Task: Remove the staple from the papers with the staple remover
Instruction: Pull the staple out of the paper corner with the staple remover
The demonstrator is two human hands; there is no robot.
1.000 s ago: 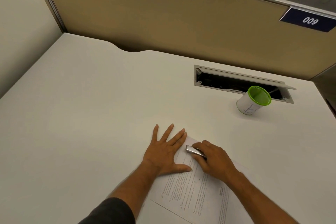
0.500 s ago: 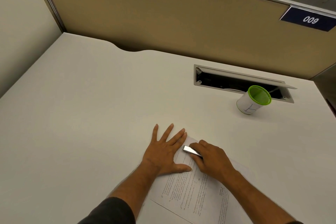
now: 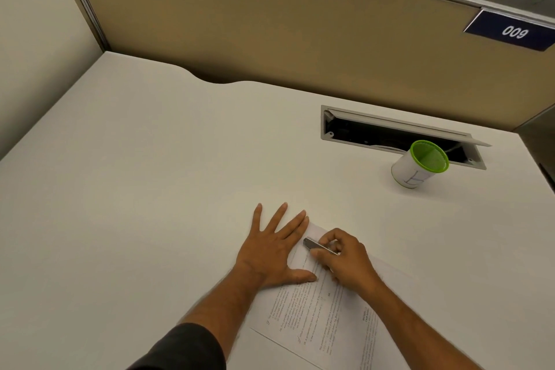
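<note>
Printed papers (image 3: 324, 312) lie at an angle on the white desk near its front edge. My left hand (image 3: 270, 252) rests flat with fingers spread, pressing the papers' upper left part. A slim metal staple remover (image 3: 316, 245) is gripped in my right hand (image 3: 345, 261). Its tip points left at the papers' top corner, close to my left fingertips. The staple itself is too small to make out.
A white pen cup with a green rim (image 3: 420, 164) stands at the back right. Behind it is an open cable slot (image 3: 390, 135) in the desk. Beige partition walls (image 3: 270, 24) close off the back and left side.
My right hand has slid the staple remover a little further left toward the paper's corner and lifted its knuckles. My left hand has stayed put.
</note>
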